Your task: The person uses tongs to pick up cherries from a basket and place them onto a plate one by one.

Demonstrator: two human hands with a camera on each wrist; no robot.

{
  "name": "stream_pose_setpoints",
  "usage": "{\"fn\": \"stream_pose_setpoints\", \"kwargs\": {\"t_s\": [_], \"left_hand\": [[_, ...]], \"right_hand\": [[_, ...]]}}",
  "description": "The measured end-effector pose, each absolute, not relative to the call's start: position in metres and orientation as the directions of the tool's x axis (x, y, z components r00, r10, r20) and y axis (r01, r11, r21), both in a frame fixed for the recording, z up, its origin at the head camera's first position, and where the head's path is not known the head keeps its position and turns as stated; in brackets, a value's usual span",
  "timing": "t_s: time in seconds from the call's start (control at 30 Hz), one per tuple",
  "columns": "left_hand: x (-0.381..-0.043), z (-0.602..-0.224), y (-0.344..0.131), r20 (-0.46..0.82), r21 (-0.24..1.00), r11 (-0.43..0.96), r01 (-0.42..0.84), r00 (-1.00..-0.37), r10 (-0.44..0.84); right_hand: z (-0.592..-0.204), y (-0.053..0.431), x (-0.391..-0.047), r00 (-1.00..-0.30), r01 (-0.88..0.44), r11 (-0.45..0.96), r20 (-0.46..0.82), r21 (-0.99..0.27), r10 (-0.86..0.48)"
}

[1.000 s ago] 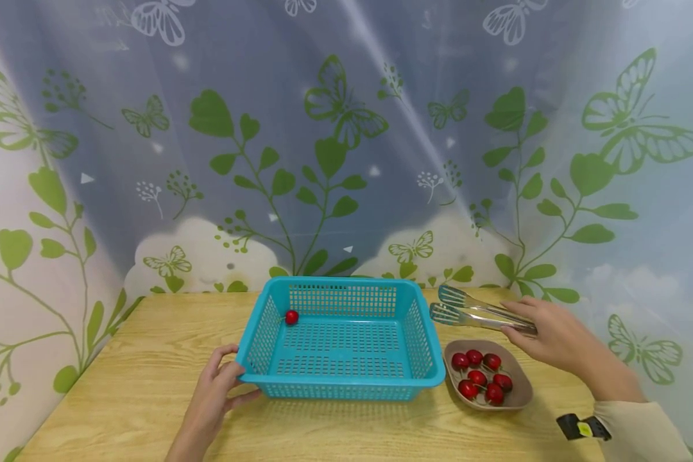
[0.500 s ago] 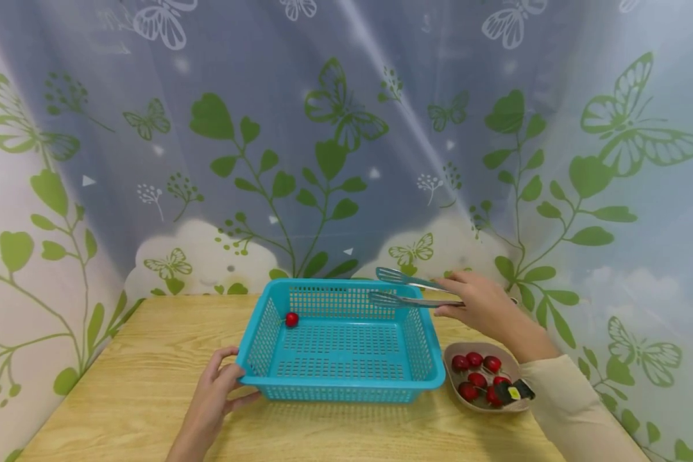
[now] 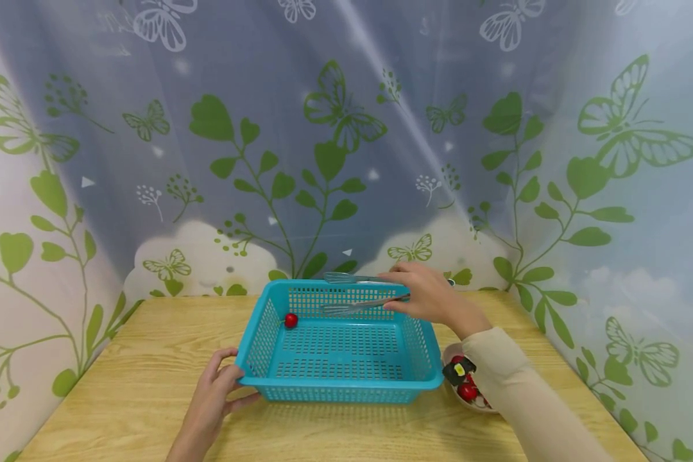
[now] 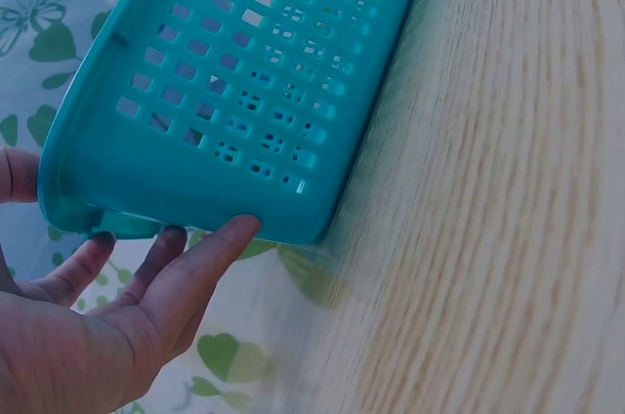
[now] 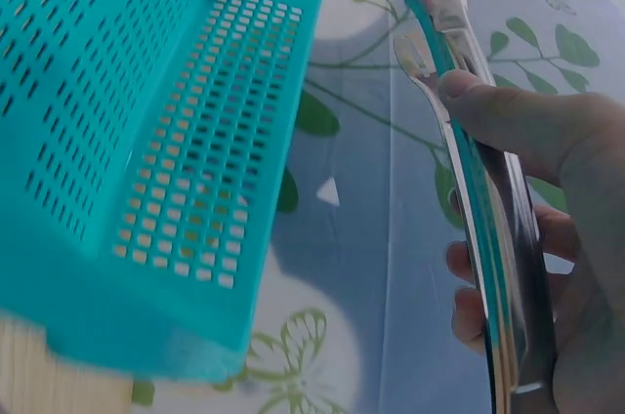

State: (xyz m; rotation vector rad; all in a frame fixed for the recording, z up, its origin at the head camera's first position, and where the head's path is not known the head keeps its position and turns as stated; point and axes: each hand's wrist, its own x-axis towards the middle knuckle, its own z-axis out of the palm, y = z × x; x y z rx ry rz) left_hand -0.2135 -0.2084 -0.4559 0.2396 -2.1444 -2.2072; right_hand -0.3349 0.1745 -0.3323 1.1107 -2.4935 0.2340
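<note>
My right hand point(image 3: 430, 295) holds metal tongs point(image 3: 346, 308) over the back right of a blue perforated plastic basket point(image 3: 346, 384). The tongs' slotted arms are spread, with nothing between their tips. In the right wrist view, thumb and fingers wrap the tongs point(image 5: 518, 268) from both sides. One red cherry point(image 3: 290, 320) lies inside the basket at the back left. My left hand point(image 3: 208, 391) grips the basket's front left corner. The left wrist view has its fingers point(image 4: 186, 282) against the basket's outer wall point(image 4: 166, 180) and its thumb at the rim.
A brownish bowl point(image 3: 452, 351) holding several cherries point(image 3: 468, 392) stands right of the basket, partly covered by my right sleeve point(image 3: 514, 378) and a black wrist device point(image 3: 459, 371). Butterfly-patterned curtain point(image 3: 346, 192) borders the wooden table point(image 3: 150, 359) at the back and sides.
My right hand has carried the tongs leftward from above the bowl to over the basket. The sleeve now covers much of the bowl. My left hand and the basket have stayed put.
</note>
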Motion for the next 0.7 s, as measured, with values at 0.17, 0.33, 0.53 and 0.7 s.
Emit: {"fn": "stream_pose_setpoints", "kwargs": {"t_s": [0.17,0.33,0.53,0.7], "left_hand": [[-0.214,-0.456,-0.208,-0.072,0.997,-0.029,-0.068,-0.986,-0.148],[-0.214,-0.458,-0.21,-0.069,0.998,-0.021,-0.067,-0.987,-0.144],[-0.214,-0.458,-0.21,-0.074,0.997,-0.017,-0.072,-0.987,-0.14],[-0.214,-0.459,-0.21,-0.073,0.997,-0.014,-0.072,-0.988,-0.139]], "right_hand": [[-0.337,0.155,-0.346,-0.613,-0.746,0.666,0.391,0.001,-0.687],[-0.343,0.14,-0.355,-0.653,-0.734,0.677,0.333,-0.057,-0.68],[-0.352,0.124,-0.366,-0.651,-0.739,0.671,0.315,-0.056,-0.691],[-0.359,0.113,-0.375,-0.65,-0.745,0.662,0.306,-0.076,-0.696]]}}
